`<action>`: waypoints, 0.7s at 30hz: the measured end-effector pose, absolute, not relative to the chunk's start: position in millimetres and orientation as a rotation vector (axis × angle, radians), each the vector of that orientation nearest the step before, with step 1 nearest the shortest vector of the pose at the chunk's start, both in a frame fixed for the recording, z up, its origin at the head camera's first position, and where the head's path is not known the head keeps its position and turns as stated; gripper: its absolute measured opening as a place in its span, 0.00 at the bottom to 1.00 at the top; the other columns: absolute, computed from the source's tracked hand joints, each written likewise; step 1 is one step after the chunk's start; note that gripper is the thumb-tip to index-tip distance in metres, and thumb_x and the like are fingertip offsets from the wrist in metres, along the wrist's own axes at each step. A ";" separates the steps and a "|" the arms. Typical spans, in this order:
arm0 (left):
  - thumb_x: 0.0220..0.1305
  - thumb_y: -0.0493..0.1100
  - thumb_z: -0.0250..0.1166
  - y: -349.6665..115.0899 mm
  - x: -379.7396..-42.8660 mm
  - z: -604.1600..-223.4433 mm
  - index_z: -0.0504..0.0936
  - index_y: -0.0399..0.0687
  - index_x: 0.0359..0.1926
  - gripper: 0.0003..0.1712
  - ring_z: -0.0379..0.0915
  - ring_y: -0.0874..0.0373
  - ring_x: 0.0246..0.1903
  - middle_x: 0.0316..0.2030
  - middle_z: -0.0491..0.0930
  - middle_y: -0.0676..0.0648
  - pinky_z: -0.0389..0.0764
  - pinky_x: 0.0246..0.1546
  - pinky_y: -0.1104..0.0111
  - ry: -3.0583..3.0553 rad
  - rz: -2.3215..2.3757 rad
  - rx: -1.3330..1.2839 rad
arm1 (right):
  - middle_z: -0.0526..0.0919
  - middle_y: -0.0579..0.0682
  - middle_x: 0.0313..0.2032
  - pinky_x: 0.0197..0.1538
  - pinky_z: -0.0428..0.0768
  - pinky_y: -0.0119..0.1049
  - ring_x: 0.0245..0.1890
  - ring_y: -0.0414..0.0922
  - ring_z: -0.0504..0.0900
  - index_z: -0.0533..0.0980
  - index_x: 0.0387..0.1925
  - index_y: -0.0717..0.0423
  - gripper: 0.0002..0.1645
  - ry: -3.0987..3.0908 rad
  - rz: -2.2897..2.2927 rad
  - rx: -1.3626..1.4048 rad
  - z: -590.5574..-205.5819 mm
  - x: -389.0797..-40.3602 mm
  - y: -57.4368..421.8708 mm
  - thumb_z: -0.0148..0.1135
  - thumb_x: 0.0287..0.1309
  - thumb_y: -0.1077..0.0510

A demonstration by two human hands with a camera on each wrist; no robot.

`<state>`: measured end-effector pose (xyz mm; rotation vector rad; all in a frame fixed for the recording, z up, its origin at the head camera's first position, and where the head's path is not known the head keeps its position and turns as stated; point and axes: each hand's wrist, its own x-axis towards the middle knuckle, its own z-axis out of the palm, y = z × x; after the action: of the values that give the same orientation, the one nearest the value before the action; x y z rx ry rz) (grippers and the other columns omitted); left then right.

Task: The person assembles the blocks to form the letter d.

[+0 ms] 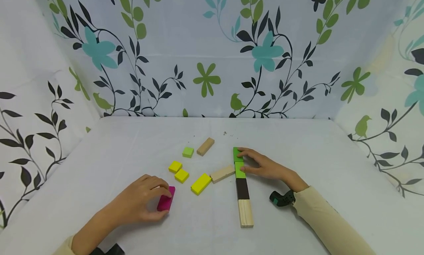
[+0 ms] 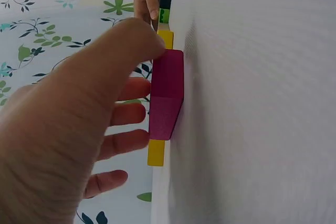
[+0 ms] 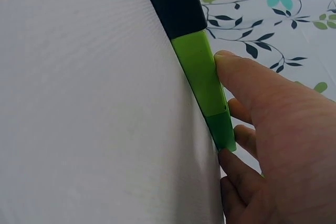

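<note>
My left hand [image 1: 140,199] holds a magenta block [image 1: 166,199] on the white table, its thumb at the near end and fingertips at the far end. The left wrist view shows the thumb over one end of this magenta block [image 2: 167,85]. To the right, my right hand [image 1: 265,165] is at the far end of a straight row of blocks. Its fingertips touch the dark green block [image 1: 237,155], while its thumb lies against the light green block [image 1: 240,170]. A dark brown block [image 1: 242,188] and a plain wood block [image 1: 246,213] continue the row nearer me.
Between the hands lie a long yellow block [image 1: 201,184], two small yellow blocks [image 1: 175,166] and a slanted wood block [image 1: 222,174] whose end reaches the row. Farther back are a small lime block [image 1: 188,152] and another wood block [image 1: 205,147]. A patterned cloth [image 1: 205,56] hangs behind.
</note>
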<state>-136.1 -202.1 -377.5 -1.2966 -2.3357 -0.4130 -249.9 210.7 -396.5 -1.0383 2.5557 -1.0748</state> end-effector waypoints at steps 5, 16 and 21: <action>0.50 0.55 0.75 -201.1 -134.7 -378.4 0.81 0.57 0.44 0.21 0.73 0.62 0.41 0.45 0.78 0.57 0.79 0.42 0.65 -2.403 -0.384 -1.316 | 0.57 0.54 0.73 0.71 0.52 0.59 0.74 0.57 0.51 0.68 0.64 0.53 0.28 2.554 -1.078 -1.041 -397.0 -249.2 211.1 0.61 0.65 0.52; 0.53 0.45 0.71 -178.3 -126.2 -380.2 0.80 0.55 0.54 0.24 0.71 0.57 0.52 0.54 0.75 0.52 0.78 0.50 0.62 -2.358 -0.433 -1.522 | 0.57 0.53 0.73 0.72 0.52 0.58 0.74 0.56 0.51 0.68 0.64 0.51 0.28 2.559 -1.073 -1.029 -397.8 -250.7 211.7 0.61 0.65 0.50; 0.58 0.50 0.70 -170.3 -124.9 -380.6 0.80 0.55 0.52 0.20 0.72 0.59 0.50 0.52 0.75 0.52 0.79 0.49 0.65 -2.353 -0.434 -1.508 | 0.57 0.54 0.73 0.71 0.52 0.58 0.74 0.56 0.51 0.68 0.64 0.52 0.28 2.552 -1.080 -1.034 -396.2 -249.5 211.7 0.62 0.65 0.51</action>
<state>-124.9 -170.3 -380.6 -1.5081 -2.3530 -0.4337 -249.5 211.7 -396.2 -1.0336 2.5522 -1.0803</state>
